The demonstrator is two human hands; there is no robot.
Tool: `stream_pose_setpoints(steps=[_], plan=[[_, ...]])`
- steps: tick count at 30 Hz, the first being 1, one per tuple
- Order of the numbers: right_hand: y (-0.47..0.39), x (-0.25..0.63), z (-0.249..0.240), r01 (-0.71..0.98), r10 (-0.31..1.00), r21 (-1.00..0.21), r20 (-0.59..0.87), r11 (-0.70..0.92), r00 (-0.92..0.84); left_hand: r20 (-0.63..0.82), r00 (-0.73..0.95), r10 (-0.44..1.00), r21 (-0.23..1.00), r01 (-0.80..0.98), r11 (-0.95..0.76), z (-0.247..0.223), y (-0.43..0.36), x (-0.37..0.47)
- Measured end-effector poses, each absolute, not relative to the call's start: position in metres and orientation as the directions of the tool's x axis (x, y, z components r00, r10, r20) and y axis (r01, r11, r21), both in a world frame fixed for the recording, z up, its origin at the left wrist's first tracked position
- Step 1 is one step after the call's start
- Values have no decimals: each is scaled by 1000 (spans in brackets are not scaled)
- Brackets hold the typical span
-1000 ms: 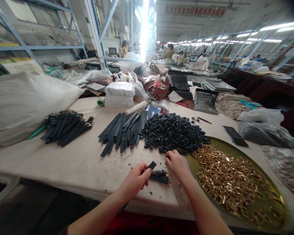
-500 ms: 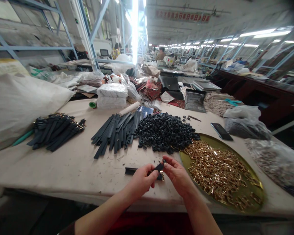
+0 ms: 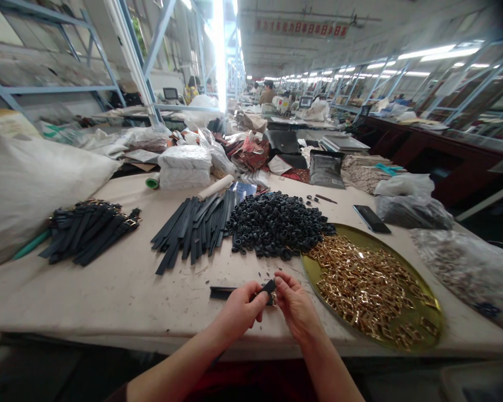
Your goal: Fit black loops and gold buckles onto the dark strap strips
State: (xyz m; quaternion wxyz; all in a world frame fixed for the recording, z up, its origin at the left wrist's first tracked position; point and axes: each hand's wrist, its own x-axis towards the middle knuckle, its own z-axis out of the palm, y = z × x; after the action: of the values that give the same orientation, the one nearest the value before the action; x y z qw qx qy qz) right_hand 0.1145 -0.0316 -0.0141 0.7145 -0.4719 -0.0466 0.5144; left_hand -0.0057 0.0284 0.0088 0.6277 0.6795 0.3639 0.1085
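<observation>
My left hand (image 3: 243, 307) is closed around a short black strap (image 3: 269, 286), pinching it between thumb and fingers with its end pointing right. At that end, the thumb and fingertips of my right hand (image 3: 295, 304) are pinched together on the strap. Whether a small loop is also between them is hidden. Beneath my hands another black strap (image 3: 220, 292) lies on the table, with a bit of gold-coloured metal showing at its right end. Just beyond are a heap of small black loops (image 3: 276, 223) and a pile of loose black straps (image 3: 193, 229).
A round gold tray (image 3: 433, 324) of gold buckles (image 3: 373, 290) stands right of my hands. Straps with buckles (image 3: 88, 229) are piled at the left, beside a large white bag (image 3: 33, 190). A phone (image 3: 371, 218) and plastic bags (image 3: 414, 209) lie at the right.
My right fingertips have closed in on the strap's end, and the small dark piece seen there before is now covered. The whole view has shifted slightly.
</observation>
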Motion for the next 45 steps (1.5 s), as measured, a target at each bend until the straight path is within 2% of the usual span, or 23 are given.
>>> stream_pose_setpoints(steps=[7,10,12,15,18,20,22,25,27,32,35,37,41,45], plan=[[-34,102,-4,-708,771,-692,-370,144,518,-308,669,676,917,398,24,2,32,-5],[-36,98,-8,-660,761,-739,-351,133,546,-263,658,705,912,408,-40,4,31,-7],[-38,96,-13,-560,748,-824,-315,90,584,-223,663,715,909,407,-94,7,29,-9],[-44,95,-19,-276,719,-961,-208,-23,663,-187,685,705,905,399,-148,9,27,-12],[-49,96,-20,-3,697,-994,-80,-111,712,-182,690,701,904,397,-156,9,25,-13],[-51,97,-19,69,704,-988,-47,-136,709,-182,702,689,908,389,-156,11,25,-13],[-52,101,-17,4,745,-989,-107,-145,658,-176,735,655,909,377,-179,13,25,-15],[-53,106,-17,-254,832,-953,-274,-167,483,-156,781,605,877,391,-278,16,26,-19],[-55,109,-18,-338,857,-920,-328,-196,397,-141,794,591,832,419,-364,17,28,-23],[-58,106,-23,-171,885,-954,-294,-247,361,-160,823,545,773,448,-450,13,31,-25],[-59,103,-22,-117,909,-964,-265,-240,321,-186,804,565,768,478,-426,10,29,-22],[-59,102,-21,-103,903,-970,-244,-222,354,-197,780,594,790,485,-374,11,27,-20],[-59,99,-17,-154,840,-972,-230,-176,492,-194,798,570,905,370,-209,16,23,-22],[-61,92,-13,-257,855,-946,-293,-196,428,-200,823,532,942,311,-128,18,23,-29]])
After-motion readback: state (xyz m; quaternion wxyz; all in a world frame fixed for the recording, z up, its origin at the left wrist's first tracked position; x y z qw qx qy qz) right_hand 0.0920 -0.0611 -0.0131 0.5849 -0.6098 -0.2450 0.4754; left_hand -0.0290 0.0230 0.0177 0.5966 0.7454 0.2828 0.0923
